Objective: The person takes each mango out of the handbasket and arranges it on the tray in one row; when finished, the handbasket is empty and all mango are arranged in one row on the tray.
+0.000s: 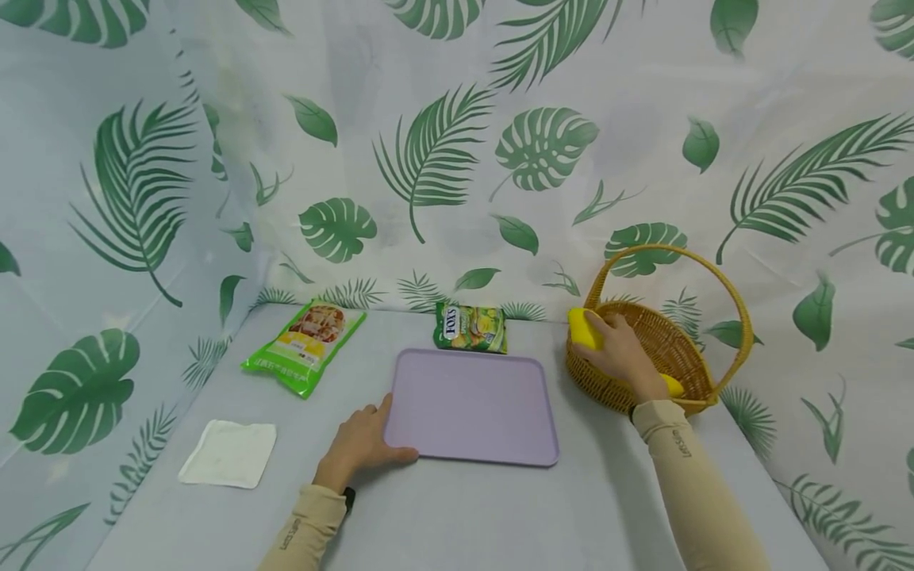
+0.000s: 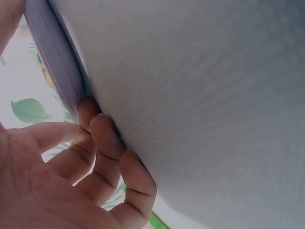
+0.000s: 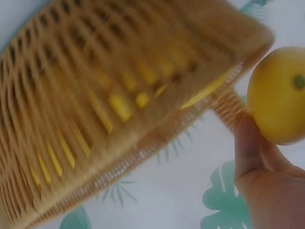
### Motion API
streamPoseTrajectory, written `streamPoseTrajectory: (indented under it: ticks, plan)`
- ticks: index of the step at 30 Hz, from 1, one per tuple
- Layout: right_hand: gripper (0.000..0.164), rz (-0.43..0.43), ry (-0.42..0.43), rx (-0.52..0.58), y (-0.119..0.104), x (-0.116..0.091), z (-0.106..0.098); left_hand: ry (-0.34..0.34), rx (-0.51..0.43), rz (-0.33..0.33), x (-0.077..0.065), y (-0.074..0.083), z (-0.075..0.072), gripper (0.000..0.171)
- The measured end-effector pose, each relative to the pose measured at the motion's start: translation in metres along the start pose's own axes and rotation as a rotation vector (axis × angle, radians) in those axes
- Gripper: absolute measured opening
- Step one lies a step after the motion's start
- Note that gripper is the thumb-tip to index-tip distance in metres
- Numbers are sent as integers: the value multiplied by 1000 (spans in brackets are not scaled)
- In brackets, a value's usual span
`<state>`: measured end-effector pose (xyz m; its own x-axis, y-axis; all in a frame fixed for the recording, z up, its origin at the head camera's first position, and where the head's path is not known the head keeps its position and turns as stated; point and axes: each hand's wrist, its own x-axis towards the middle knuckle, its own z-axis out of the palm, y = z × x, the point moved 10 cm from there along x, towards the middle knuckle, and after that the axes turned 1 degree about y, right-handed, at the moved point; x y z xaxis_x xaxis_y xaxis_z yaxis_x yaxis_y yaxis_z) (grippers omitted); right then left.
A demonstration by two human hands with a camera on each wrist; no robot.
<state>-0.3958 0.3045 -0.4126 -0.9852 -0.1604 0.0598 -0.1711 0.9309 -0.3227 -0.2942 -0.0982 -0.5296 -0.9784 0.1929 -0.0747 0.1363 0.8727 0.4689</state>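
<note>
The head view showed a yellow fruit [image 1: 584,329] at the left side of a wicker basket [image 1: 596,386], close to where the tall handle [image 1: 743,317] met the rim. The right hand [image 1: 623,349] gripped it between thumb and fingers, and the right wrist view put the fruit apart from the weave, a green stem spot facing out; whether any of it overhung the rim could not be told. It was probably light and firm, likely hard to break, with a smooth, rounded skin that might slip or roll if pinched near an end, so a hold across its thick middle seemed safest. The left hand [image 1: 364,440] held the near left corner of a lilac tray [image 1: 471,408] between thumb and fingers; the tray looked thin, stiff and light, best taken by its raised edge. More yellow fruit [image 1: 672,385] lay in the basket, showing through the weave. A green FOX'S packet [image 1: 471,329] lay just behind the tray, a green food pouch [image 1: 303,345] to its left, and a white square packet [image 1: 228,454] nearer the person. The handle and rim were the main obstacles around the right hand; the tray's low edge seemed a slight one.
</note>
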Motion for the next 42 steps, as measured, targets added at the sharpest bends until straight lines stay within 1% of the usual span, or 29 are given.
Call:
streamPoseTrajectory:
  ticks: [3, 6, 10, 15, 20, 24, 31, 35, 42]
  plan:
    - [76, -14, 37, 24, -5, -2, -1, 0, -3, 2, 2, 1, 2, 117]
    - [76, -21, 53, 46, -9, -3, 2, 4, 2, 5, 2, 1, 1, 117]
    - [77, -23, 68, 49, -15, -5, 7, 0, 9, -2, 1, 0, 0, 117]
    - [79, -19, 71, 75, -23, -6, 14, -17, 15, -13, 1, -1, 2, 118]
    - [80, -30, 67, 109, -36, -5, 22, -19, 21, -12, 1, -2, 2, 118]
    - [80, -47, 70, 140, -48, -3, 28, -19, 14, -14, 1, -2, 1, 118]
    - [80, -91, 80, 155, -69, 3, 44, -20, 12, -7, 1, -1, 0, 118]
    - [80, -118, 63, 162, -81, 6, 56, -19, 4, -4, 0, 0, -1, 119]
    - [83, -138, 4, 176, -109, 15, 81, -16, 12, -1, 0, -1, 0, 119]
